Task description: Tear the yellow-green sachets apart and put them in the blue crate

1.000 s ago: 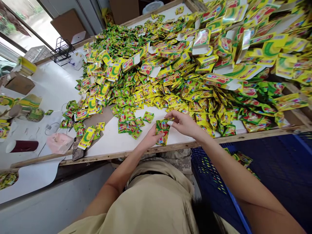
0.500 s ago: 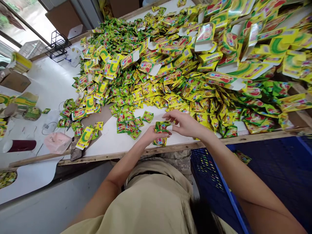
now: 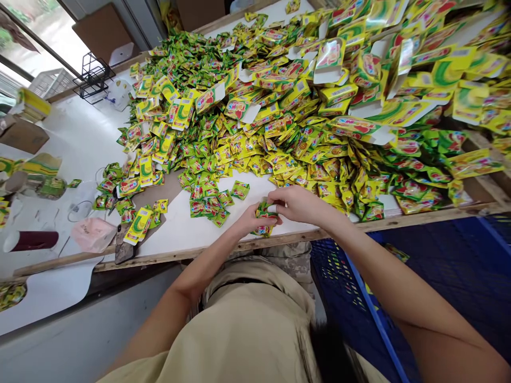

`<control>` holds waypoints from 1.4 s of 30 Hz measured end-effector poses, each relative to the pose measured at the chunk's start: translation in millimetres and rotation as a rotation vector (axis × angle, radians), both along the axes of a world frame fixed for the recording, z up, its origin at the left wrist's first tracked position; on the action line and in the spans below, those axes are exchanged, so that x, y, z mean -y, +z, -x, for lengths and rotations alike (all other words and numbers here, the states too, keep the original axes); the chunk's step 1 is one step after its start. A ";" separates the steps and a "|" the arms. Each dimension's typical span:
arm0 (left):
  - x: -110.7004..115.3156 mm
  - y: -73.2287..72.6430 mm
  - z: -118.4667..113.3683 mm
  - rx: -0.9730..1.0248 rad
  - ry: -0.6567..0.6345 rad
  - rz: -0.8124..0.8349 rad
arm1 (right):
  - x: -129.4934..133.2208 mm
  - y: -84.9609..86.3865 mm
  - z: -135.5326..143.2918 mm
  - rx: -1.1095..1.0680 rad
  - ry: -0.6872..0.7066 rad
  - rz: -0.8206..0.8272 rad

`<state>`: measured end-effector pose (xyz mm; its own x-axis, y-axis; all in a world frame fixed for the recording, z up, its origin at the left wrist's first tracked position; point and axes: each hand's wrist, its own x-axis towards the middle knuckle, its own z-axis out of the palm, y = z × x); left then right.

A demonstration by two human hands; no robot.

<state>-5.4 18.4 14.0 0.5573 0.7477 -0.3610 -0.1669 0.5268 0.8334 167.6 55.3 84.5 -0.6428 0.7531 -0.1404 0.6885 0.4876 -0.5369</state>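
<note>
Just inside the wooden edge (image 3: 207,255) at the near side of the table, the held green packets (image 3: 263,231) sit between both hands; their exact count is hard to tell. Their long axis runs near to far, the near end pointing toward the wooden edge and the printed side facing up. The left hand (image 3: 248,219) is clamped on them from the left, while the right hand (image 3: 293,205) has its thumb and fingers close together at their far right part; whether these pinch anything, I cannot tell. White tabletop (image 3: 179,231) shows to the left of the left hand, giving room sideways as far as the phone (image 3: 125,247) and the yellow carton (image 3: 139,224). Beyond the hands, a narrow white strip separates them from the large heap (image 3: 243,146), which closes in on the far right. A small cluster of packets (image 3: 209,202) lies just far and left, a single packet (image 3: 240,189) beside it. Past the wooden edge, near right, is a blue crate (image 3: 439,260).
</note>
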 end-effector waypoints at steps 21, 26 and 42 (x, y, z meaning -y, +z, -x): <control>0.4 4.5 -14.2 -0.145 0.039 0.018 | 2.2 12.5 14.1 0.241 -0.018 0.064; -0.9 3.0 -12.0 -0.125 -0.004 -0.006 | -10.4 11.5 8.8 0.124 0.117 0.416; -4.4 11.7 -8.9 -0.176 -0.074 -0.119 | -11.6 11.7 1.5 0.020 0.163 0.616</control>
<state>3.5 22.8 25.8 0.5484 0.7505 -0.3688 0.0216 0.4281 0.9035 166.0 66.9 96.2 -0.7353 0.4232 -0.5294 0.6441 0.1932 -0.7402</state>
